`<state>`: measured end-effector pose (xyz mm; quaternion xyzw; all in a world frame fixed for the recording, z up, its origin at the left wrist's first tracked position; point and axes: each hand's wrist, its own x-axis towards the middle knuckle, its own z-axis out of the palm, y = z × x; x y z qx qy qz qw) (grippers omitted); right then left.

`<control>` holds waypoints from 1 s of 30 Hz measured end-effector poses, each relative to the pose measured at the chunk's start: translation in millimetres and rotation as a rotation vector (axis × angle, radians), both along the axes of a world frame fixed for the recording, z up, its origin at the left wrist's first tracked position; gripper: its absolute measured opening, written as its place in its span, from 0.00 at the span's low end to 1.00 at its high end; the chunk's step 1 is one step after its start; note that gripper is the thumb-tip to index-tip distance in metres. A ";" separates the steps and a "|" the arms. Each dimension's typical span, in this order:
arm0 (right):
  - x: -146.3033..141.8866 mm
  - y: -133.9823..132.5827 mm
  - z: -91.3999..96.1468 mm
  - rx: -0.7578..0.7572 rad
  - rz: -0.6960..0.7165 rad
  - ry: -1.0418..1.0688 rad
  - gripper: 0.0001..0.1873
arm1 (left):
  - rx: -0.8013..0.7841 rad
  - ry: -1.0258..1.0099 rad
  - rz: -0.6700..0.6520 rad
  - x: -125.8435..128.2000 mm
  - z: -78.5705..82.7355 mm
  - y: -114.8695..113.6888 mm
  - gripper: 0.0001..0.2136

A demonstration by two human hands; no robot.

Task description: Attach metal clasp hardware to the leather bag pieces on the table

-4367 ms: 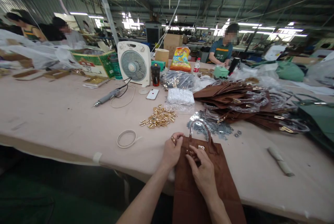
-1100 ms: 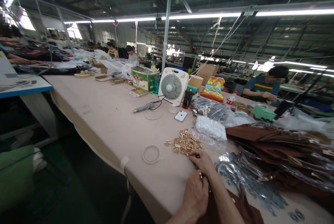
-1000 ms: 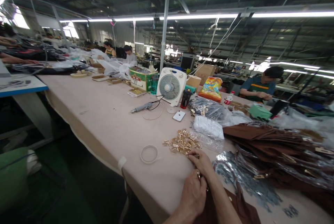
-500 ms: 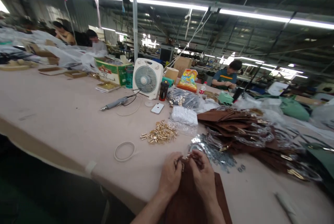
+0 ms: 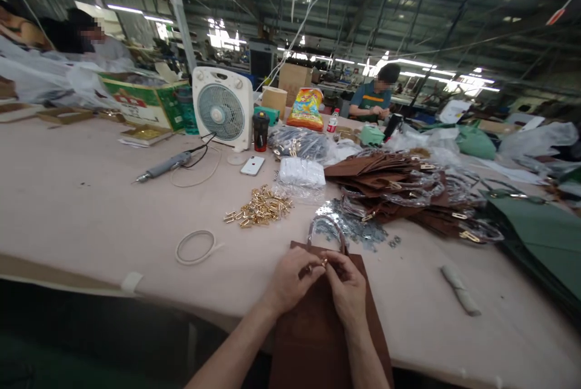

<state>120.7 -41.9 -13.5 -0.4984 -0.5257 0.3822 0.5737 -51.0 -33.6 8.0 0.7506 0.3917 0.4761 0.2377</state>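
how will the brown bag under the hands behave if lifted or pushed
The brown bag probably bends only mildly, since its sides look straight and flat. Its handle likely feels slippery, given its glossy surface.

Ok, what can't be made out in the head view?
All in the head view:
Metal piece in the right hand: shape, small and partly covered by it.
Left hand: contents, if any, hidden by its own curl.
Bag beneath: bottom end, cut off by the lower edge.
Red-labelled bottle: wording, too small.
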 end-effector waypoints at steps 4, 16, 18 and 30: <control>2.7 0.3 -3.4 0.093 -0.072 -0.105 0.11 | 0.058 0.032 -0.004 1.5 -7.6 3.5 0.12; 5.2 -7.8 5.1 -0.003 0.084 -0.109 0.22 | 0.166 0.166 0.048 5.4 -12.8 1.4 0.12; 5.6 -9.1 6.0 -0.055 0.105 -0.052 0.24 | 0.176 0.176 0.046 5.9 -13.4 1.4 0.13; 9.8 -6.5 -2.8 -0.143 0.056 0.087 0.24 | 0.069 -0.018 -0.003 0.1 -7.1 -2.1 0.17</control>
